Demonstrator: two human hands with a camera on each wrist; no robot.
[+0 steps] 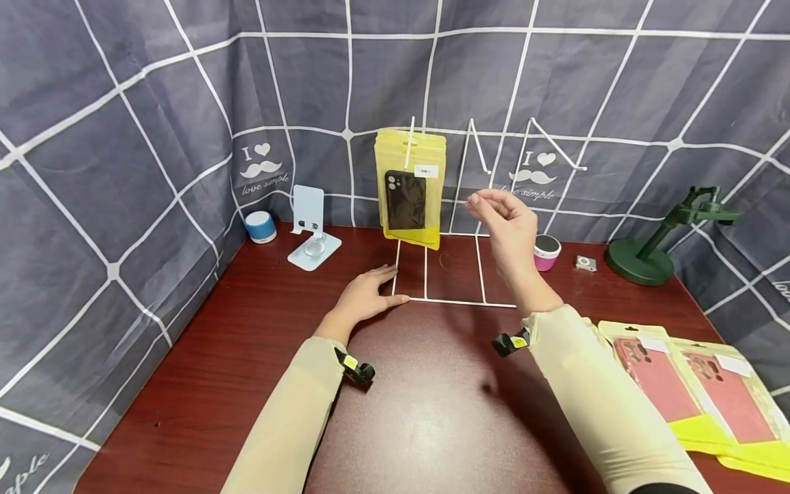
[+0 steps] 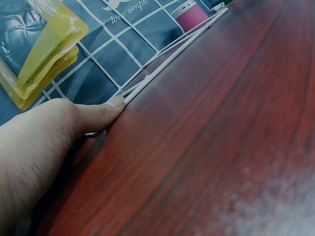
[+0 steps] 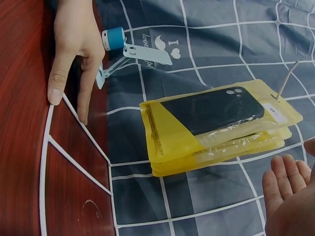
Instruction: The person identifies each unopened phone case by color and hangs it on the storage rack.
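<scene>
A white wire display rack (image 1: 453, 300) stands on the table, its hooks rising against the cloth. From its left hook hang yellow pouches (image 1: 433, 226), one behind another; the front one shows a black phone case (image 3: 214, 110). My left hand (image 1: 364, 293) rests at the rack's front left corner, thumb on the front wire and straight fingers along the side wire. Raised in front of the other hooks (image 1: 480, 147), my right hand (image 1: 509, 230) has loosely bent fingers, with nothing seen between them. In the right wrist view its fingers (image 3: 283, 179) show beside the pouches, apart from them.
Pouches with pink phone cases (image 1: 663, 381) lie at the right. Behind stand a blue speaker (image 1: 260, 227), a light blue phone stand (image 1: 308, 213), a pink speaker (image 1: 546, 254), a small silver device (image 1: 585, 263) and a green stand (image 1: 642, 261). Grid-patterned cloth (image 1: 296, 82) encloses the table.
</scene>
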